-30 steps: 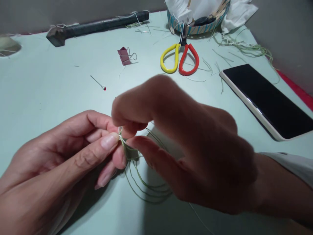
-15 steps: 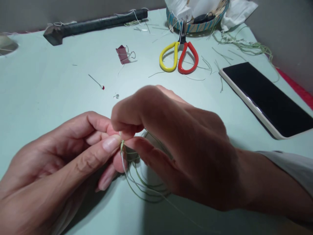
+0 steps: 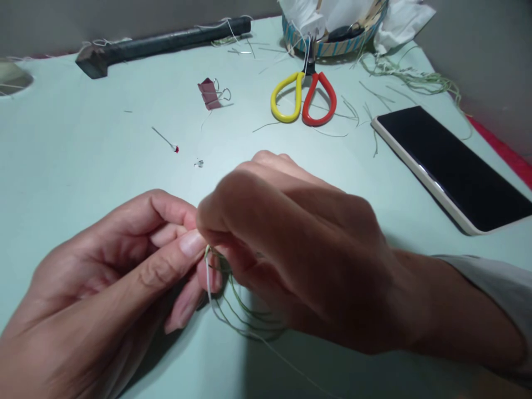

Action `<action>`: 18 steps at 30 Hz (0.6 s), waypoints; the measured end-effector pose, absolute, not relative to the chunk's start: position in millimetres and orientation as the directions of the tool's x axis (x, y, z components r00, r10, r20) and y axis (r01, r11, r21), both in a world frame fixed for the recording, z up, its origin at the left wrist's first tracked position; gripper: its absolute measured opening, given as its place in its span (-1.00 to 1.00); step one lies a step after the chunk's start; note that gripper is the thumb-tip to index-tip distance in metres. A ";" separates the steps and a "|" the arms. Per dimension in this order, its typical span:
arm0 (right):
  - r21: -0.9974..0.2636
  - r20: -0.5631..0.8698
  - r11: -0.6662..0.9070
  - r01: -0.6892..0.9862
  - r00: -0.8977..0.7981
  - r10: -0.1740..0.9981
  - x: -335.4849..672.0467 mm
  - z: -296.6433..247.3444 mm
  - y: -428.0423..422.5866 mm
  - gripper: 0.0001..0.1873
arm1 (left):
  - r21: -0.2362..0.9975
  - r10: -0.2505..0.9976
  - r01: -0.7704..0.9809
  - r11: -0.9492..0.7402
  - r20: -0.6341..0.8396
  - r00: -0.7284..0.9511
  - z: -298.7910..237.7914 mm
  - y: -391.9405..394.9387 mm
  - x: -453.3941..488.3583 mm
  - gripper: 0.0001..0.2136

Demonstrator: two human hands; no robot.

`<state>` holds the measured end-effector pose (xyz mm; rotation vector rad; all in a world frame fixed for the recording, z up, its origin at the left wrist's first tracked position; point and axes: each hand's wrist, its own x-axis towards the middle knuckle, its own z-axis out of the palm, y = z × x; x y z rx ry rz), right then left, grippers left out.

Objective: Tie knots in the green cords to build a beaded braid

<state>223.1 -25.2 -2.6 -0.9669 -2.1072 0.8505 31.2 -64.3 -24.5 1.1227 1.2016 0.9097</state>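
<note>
My left hand pinches a pale green cord between thumb and index finger, low in the middle of the view. Over it from the right comes my right hand, its bent fingers closed at the same spot on the cord; its fingertips are partly hidden. Below the pinch the cord hangs in several thin green loops, and one whitish strand trails toward the bottom edge. A pin with a red tip and a small clear piece lie just beyond my hands.
Scissors with yellow and red handles, a maroon binder clip and cord scraps lie farther back. A dark metal bar and a basket line the far edge. A phone rests at right, near a green cord bundle.
My right hand's fingers have curled in and shifted slightly right and down at the cord. The left hand keeps its pinch, almost still.
</note>
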 end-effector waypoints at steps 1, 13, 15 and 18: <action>-0.751 0.331 0.540 0.380 -0.490 0.806 223.4 -3.6 -25.4 -0.82 | 0.985 0.969 0.042 0.165 -0.170 0.177 -24.5 -62.2 33.6 -0.89; -0.733 0.234 0.503 0.457 -0.525 0.818 231.3 -7.5 -31.7 -0.82 | 0.982 0.993 0.173 0.070 -0.086 0.086 -32.0 -61.8 30.2 -0.90; -0.750 0.177 0.449 0.486 -0.506 0.844 228.6 -7.0 -32.1 -0.71 | 0.984 0.990 0.161 0.069 -0.087 0.111 -33.8 -60.0 29.3 -0.90; -0.807 0.153 0.395 0.439 -0.490 0.858 225.4 -7.9 -32.5 -0.58 | 0.983 0.992 0.165 0.074 -0.089 0.086 -34.8 -60.0 26.3 -0.88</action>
